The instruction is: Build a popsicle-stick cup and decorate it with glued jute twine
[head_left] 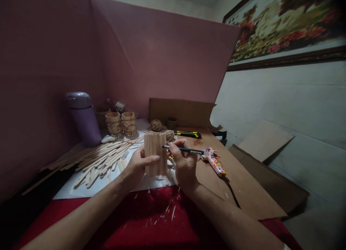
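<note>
Left of the glue gun (215, 162), the left hand (137, 166) clamps a wooden-stick panel (154, 145) between thumb and fingers; the right hand (187, 167), fingers closed round a pen (193, 151), holds its tip at the panel.

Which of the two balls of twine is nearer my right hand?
The ball of twine showing beside the top right corner of the held stick panel; the other ball sits farther back and left, nearer the upright cardboard.
</note>
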`<state>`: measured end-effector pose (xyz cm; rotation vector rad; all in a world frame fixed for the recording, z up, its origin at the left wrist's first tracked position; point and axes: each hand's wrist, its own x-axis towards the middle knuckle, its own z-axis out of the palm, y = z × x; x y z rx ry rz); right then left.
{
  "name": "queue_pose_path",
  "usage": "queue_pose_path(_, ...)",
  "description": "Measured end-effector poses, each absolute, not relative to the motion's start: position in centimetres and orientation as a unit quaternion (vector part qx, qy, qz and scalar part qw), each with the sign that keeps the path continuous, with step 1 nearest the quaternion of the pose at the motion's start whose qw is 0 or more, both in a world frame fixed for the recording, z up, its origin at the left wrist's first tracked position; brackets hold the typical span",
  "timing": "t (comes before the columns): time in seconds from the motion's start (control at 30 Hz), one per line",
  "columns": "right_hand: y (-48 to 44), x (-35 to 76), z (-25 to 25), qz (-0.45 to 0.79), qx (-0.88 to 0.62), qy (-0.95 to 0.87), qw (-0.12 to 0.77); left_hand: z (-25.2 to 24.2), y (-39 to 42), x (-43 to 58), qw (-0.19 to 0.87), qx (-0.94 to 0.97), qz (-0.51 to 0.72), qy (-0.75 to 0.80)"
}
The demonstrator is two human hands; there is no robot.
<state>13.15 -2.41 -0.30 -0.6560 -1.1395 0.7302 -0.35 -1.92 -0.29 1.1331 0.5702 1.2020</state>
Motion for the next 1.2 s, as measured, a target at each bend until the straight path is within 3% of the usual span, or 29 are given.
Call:
queue_pose_path(0.47, -1.7, 13.2, 0.0, 0.46, -0.203, -0.413, 0.759, 0.3, -1.7, -1.3, 0.744, 0.424, 0.479, 0.195)
queue_pose_path(0.7, -1.9, 13.0, -0.4, 0.431, -0.223, -0.451, 0.749, 0.3, -1.6, -1.2, 0.709, 0.43, 0.518, 0.21)
queue_pose_path(0.9, -2.5, 12.7, -0.7, 0.414, -0.236, -0.488, 0.731, -0.7, -1.6, -0.5, 0.604, 0.509, 0.548, 0.276)
queue_pose_path(1.2, -2.7, 12.9, -0.2, 0.342, -0.294, -0.52, 0.726, -0.5, -1.7, -0.4, 0.607, 0.505, 0.553, 0.266)
